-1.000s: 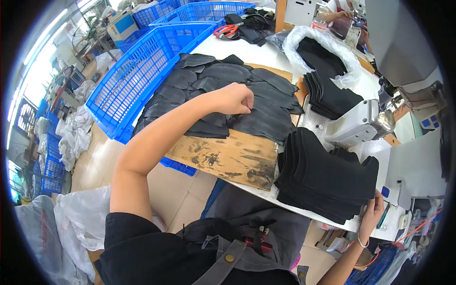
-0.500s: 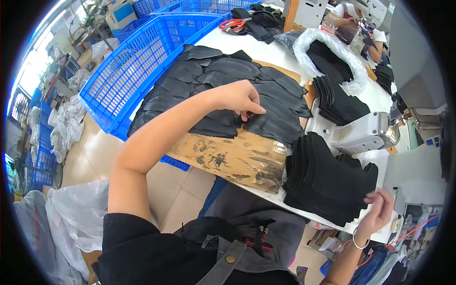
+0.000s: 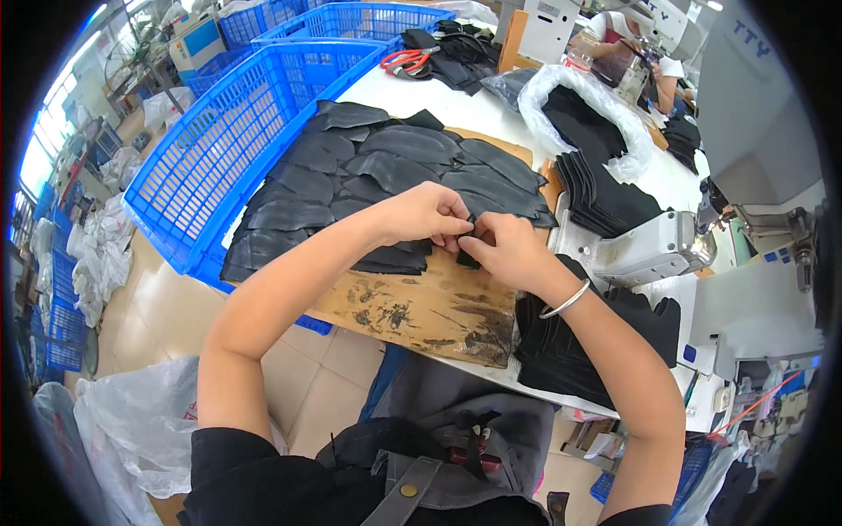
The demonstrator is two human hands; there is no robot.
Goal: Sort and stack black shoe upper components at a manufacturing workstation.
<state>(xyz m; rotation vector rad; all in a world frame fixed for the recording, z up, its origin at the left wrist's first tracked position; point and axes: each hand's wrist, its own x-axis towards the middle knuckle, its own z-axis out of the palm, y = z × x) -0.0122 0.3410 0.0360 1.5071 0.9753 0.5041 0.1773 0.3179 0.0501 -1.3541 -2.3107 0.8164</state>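
Hands are shown meeting above a stained wooden board (image 3: 421, 307) that is laid on the white counter (image 3: 421, 96). The left hand (image 3: 427, 213) is closed in a pinch on a small black cut piece (image 3: 467, 258), and the right hand (image 3: 507, 250) is closed on the same piece from the other side, so that the piece is held between the two sets of fingertips, just over the near edge of the board. Such a two-sided pinch is judged to serve for separating or aligning thin, limp material, which cannot be handled by one hand alone. A silver bangle (image 3: 564, 301) is worn on the right wrist.

Overlapping black cut pieces (image 3: 386, 175) are spread in fanned rows across the far part of the board, just beyond the left hand; this spread is judged to keep each piece reachable singly. A neat stack of black pieces (image 3: 596, 346) is set beside the right forearm, at the counter's near edge. Further black pieces are held in a clear plastic bag (image 3: 583, 110), and another stack (image 3: 605, 197) is leaned beside a white sewing machine (image 3: 653, 254). Blue plastic crates (image 3: 228, 149) are placed at the left of the counter, and red-handled scissors (image 3: 405, 60) are laid at its far end. Another person (image 3: 627, 39) is seated at a machine in the background.
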